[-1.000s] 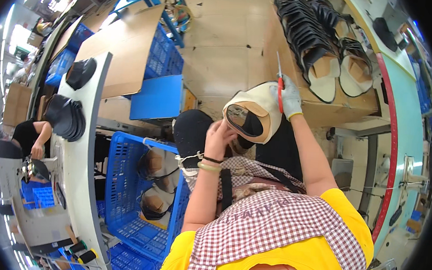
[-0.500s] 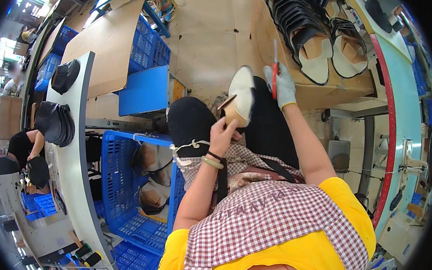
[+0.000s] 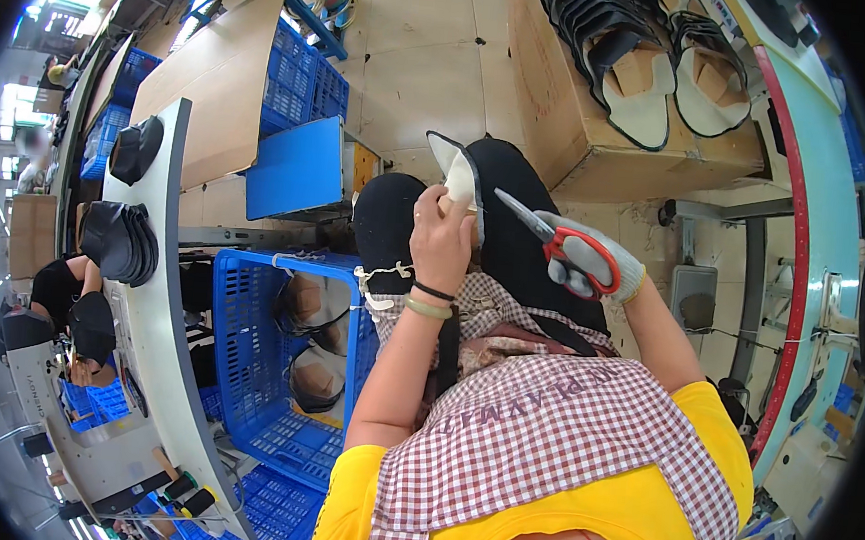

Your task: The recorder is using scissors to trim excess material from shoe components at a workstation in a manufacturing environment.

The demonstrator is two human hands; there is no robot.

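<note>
Now: Scissors at the Edge of a Shoe Upper

Right over the person's lap, the left hand is clenched around a cream shoe upper with black trim, gripping it from below so the piece stands on edge, nearly upright. The right hand, in a grey work glove, is closed through the red handles of a pair of scissors. The blades point up and to the left, their tips just beside the black rim of the upper; whether metal touches the material cannot be told.

Both forearms rise from a checked apron worn over a yellow shirt, with black trousers below the hands. To the left stands a blue plastic crate holding more shoe pieces, and beyond it a curved white tabletop carries a stack of dark parts. Ahead on the right, a cardboard box bears a row of sandal soles with black straps. Another person in black sits at the far left.
</note>
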